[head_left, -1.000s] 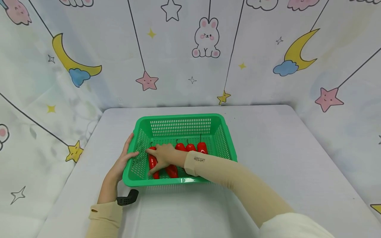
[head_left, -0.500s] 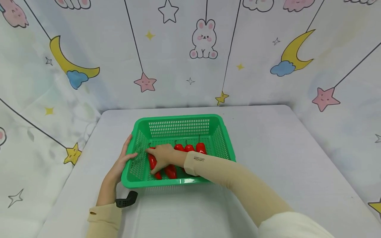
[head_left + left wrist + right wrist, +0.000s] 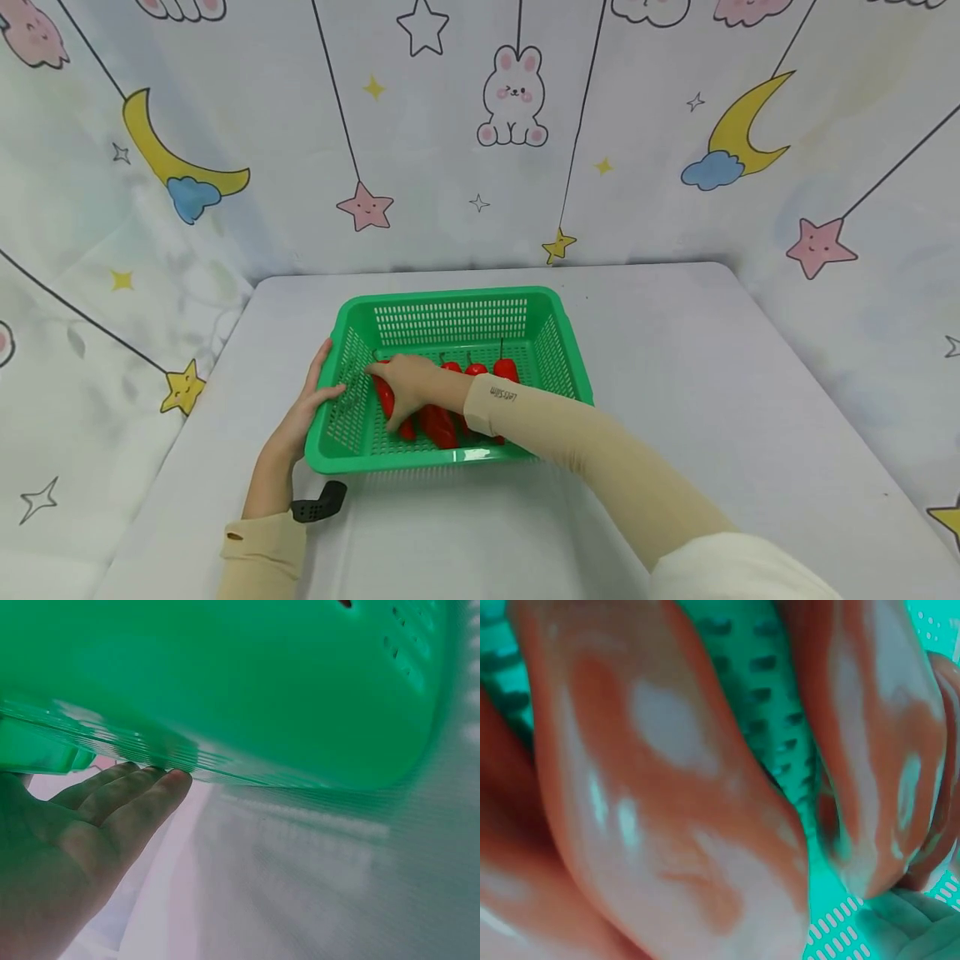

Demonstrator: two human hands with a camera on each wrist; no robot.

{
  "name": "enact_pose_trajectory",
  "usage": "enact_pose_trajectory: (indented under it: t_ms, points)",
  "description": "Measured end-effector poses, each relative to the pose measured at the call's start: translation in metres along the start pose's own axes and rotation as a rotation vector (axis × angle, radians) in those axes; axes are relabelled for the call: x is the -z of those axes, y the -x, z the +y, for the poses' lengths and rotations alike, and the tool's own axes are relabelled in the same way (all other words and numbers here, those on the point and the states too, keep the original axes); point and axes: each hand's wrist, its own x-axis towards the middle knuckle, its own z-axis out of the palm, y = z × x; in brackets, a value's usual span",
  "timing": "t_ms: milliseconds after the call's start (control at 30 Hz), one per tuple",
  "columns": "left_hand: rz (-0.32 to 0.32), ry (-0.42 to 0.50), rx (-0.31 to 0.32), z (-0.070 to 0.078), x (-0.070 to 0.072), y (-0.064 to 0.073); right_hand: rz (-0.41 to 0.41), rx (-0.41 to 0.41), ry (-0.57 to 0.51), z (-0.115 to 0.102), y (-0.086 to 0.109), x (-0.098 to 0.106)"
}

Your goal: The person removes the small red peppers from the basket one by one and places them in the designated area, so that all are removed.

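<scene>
A green plastic basket (image 3: 450, 461) stands on the table with several glossy red chili peppers (image 3: 438, 425) side by side in it. At its left side my left hand (image 3: 298, 417) holds the rim, thumb hooked inside and fingers along the outside wall. The left wrist view shows those fingers (image 3: 142, 799) stretched against the basket's outer side. Inside the basket my right hand (image 3: 408, 387) grips the leftmost chili pepper (image 3: 384, 396) from above, its middle hidden under the hand. Glossy peppers (image 3: 675, 780) fill the right wrist view, with part of the right hand (image 3: 919, 926) at lower right.
The white table (image 3: 675, 375) extends around the basket. A black wrist device (image 3: 321, 504) sits by the left wrist. Behind, a cloth backdrop (image 3: 442, 125) printed with moons and stars hangs at the table's far edge.
My right hand has shifted slightly right and away from me, and the leftmost pepper has slid and tilted with it. The left hand keeps its hold on the rim.
</scene>
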Motion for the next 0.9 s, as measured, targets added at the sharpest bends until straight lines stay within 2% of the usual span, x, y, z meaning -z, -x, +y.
enact_pose_trajectory:
  t_ms: [400, 900]
  points:
    - [0.008, -0.008, -0.002, -0.001, 0.000, 0.000, 0.066, 0.087, -0.150, 0.011, 0.005, 0.012]
    - [0.020, -0.014, 0.003, -0.001, -0.001, -0.001, 0.120, 0.143, -0.252, 0.018, 0.017, 0.021]
